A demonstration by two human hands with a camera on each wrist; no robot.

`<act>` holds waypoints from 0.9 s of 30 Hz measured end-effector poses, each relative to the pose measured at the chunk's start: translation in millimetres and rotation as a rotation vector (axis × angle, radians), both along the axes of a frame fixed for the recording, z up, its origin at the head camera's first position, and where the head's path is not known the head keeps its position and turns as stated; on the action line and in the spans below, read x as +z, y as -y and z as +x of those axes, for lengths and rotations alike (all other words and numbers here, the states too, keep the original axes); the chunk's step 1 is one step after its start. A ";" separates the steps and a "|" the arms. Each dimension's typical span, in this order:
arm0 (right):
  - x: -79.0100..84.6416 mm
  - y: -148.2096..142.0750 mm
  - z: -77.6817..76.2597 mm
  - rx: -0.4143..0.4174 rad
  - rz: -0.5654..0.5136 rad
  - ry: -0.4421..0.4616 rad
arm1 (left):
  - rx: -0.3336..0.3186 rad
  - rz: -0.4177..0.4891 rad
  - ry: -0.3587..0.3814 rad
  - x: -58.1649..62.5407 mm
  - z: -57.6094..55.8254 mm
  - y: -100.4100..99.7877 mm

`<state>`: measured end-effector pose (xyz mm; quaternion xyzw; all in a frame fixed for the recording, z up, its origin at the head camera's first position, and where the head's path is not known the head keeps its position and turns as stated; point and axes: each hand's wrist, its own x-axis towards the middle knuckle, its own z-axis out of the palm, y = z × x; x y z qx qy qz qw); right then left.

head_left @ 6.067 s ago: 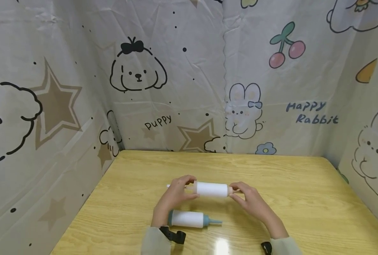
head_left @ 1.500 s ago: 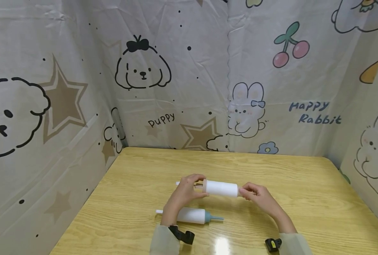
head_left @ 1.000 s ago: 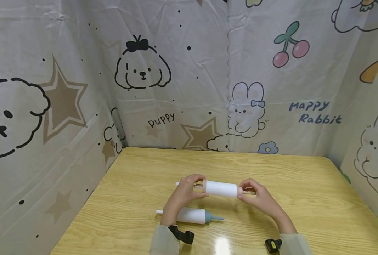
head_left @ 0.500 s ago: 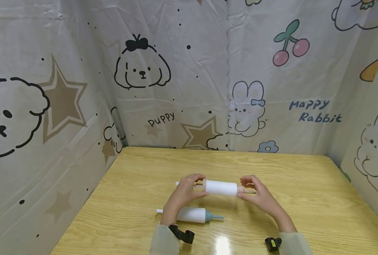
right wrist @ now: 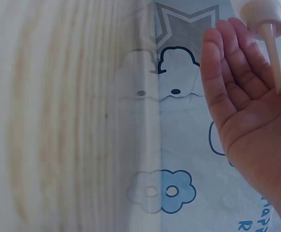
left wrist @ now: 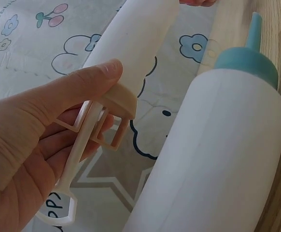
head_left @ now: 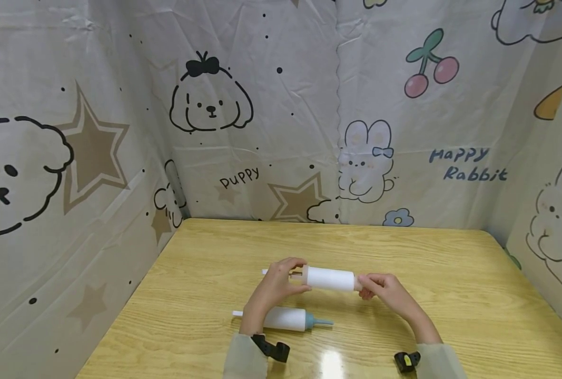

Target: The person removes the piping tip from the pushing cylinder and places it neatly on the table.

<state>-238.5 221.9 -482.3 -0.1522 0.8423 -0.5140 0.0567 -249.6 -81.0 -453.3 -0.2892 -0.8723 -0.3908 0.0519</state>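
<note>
A large white syringe (head_left: 330,279) with beige ends is held level above the table between my two hands. My left hand (head_left: 275,287) grips its plunger end; in the left wrist view the thumb lies over the beige collar (left wrist: 119,99), beside a pale plunger rod with a ring handle (left wrist: 61,212). At the other end my right hand (head_left: 391,295) pinches the beige cap, thumb and fingers on either side. The right wrist view shows its thin nozzle (right wrist: 274,58) pointing toward the palm. A second white syringe (head_left: 285,319) with a teal tip lies behind my left wrist, partly hidden.
The wood-grain table (head_left: 205,252) meets a printed cloth backdrop (head_left: 281,131) along its far edge, with more cloth at both sides. A glare spot (head_left: 332,363) shows near the front. Black wrist cameras (head_left: 406,361) are strapped by both sleeves.
My right hand has turned and its fingers have come together on the cap, covering the nozzle that showed half a second ago. Repeatedly it loosened and re-gripped there. My left hand stayed nearly still.
</note>
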 end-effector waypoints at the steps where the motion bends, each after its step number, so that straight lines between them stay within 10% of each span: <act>1: 0.3 0.2 0.4 0.002 0.002 -0.005 | 0.000 0.001 0.000 0.1 0.0 0.0; 27: -2.4 11.2 3.8 -0.044 0.096 -0.393 | 0.015 0.005 0.024 -0.7 -1.5 2.7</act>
